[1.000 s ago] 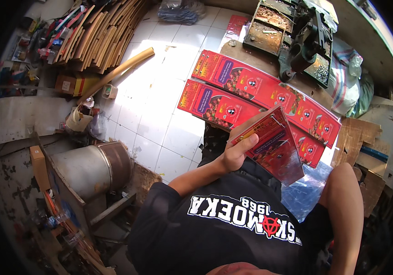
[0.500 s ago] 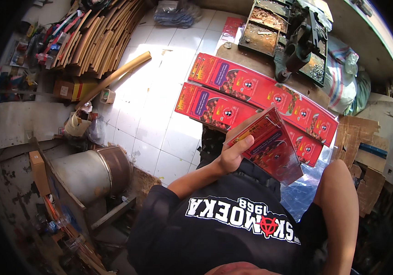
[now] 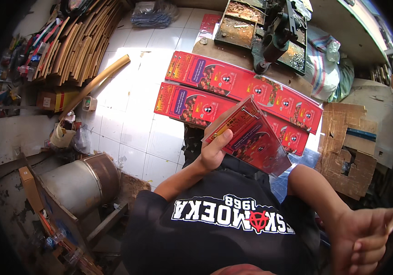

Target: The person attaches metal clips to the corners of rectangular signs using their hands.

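Observation:
My left hand grips a stack of red printed cards with a glossy clear surface, its thumb on top near one corner. A small metal ring or eyelet shows at the stack's upper edge. The stack is tilted in front of my chest, over more red cards laid in two rows, partly hiding the nearer row. Off to the lower right, my right hand is raised beside my body, away from the cards. Its fingers are curled in and its fingertips come together; whatever may be between them is hidden.
Beyond the cards stands a dark hand-lever press among trays of small metal bits. Cut cardboard lies to the right. At left are a metal drum, a cardboard tube and stacked boards.
My right hand has come into view at the lower right, swung outward from the body. The left hand still holds the card stack. The whole view has shifted slightly.

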